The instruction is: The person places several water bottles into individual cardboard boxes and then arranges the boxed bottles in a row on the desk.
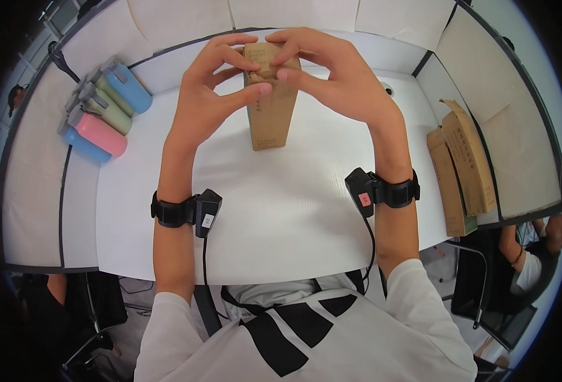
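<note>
A tall brown cardboard box (272, 119) stands upright near the back of the white table, with printed writing on it. My left hand (208, 90) grips its upper left, the thumb on the near face and the fingers at the top edge. From the other side, my right hand (343, 76) holds the top, its thumb and index finger at the front fold of the lid. The cardboard there looks creased, with a small dark gap under the fold. My fingers hide part of the lid, so I cannot tell whether it is fully closed.
Several bottles, among them a pink bottle (100, 130) and a blue bottle (127, 87), stand at the left. Two cardboard boxes (467, 164) stand at the right; one has a raised flap. Partition panels (290, 14) surround the table (281, 215). Cables hang from both wrist devices.
</note>
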Demonstrator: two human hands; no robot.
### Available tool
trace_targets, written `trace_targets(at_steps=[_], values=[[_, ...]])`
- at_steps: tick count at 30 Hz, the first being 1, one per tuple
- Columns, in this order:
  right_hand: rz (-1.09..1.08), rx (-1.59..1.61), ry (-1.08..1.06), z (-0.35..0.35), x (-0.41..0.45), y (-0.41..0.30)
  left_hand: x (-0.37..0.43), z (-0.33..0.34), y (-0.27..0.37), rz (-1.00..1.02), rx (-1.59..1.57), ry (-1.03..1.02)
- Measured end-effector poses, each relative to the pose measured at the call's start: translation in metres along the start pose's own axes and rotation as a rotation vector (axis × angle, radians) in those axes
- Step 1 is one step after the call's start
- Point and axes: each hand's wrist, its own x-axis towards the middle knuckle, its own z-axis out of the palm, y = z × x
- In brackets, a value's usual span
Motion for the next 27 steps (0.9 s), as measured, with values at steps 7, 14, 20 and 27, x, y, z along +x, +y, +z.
trace_targets(at_steps=[7,14,20,27], values=[[-0.098,-0.055,0.002,0.005,0.001,-0.003,0.001,0.005,-0.003,0.008,-0.027,0.029],[-0.102,0.006,0.053,0.017,0.004,-0.001,0.001,0.004,-0.002,-0.007,-0.021,0.028],[-0.068,-0.046,0.067,0.024,0.006,-0.006,0.001,0.003,-0.006,-0.014,-0.022,0.031],[-0.059,-0.007,0.12,0.029,0.008,-0.008,0.001,0.004,-0.008,-0.018,-0.037,0.043]])
